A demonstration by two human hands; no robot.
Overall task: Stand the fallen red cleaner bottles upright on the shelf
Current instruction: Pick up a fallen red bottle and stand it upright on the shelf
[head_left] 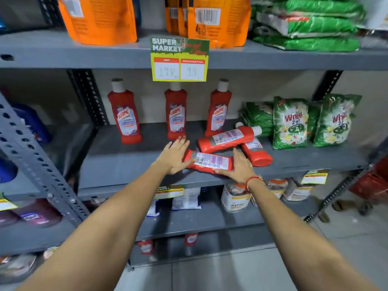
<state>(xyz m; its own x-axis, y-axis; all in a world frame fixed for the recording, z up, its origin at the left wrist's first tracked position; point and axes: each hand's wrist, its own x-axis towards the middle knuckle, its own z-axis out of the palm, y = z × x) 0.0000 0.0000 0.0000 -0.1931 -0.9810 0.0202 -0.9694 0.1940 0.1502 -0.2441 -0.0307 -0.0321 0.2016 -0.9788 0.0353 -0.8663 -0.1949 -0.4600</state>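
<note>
Three red cleaner bottles stand upright along the back of the grey shelf [117,164]: one at left [125,114], one in the middle [176,114], one to the right [218,110]. Three more lie on their sides in front. The nearest fallen bottle [210,161] lies across the shelf's front. My left hand [175,156] rests flat against its base end with fingers spread. My right hand [241,166] presses on its cap end and hides the cap. Behind it lie a second fallen bottle [227,138] and a third [255,152], crossing each other.
Green detergent bags [290,122] stand at the shelf's right end. A yellow price card [179,59] hangs from the upper shelf, which carries orange pouches [100,17]. A perforated grey upright [37,160] stands at left. White packets sit on the lower shelf.
</note>
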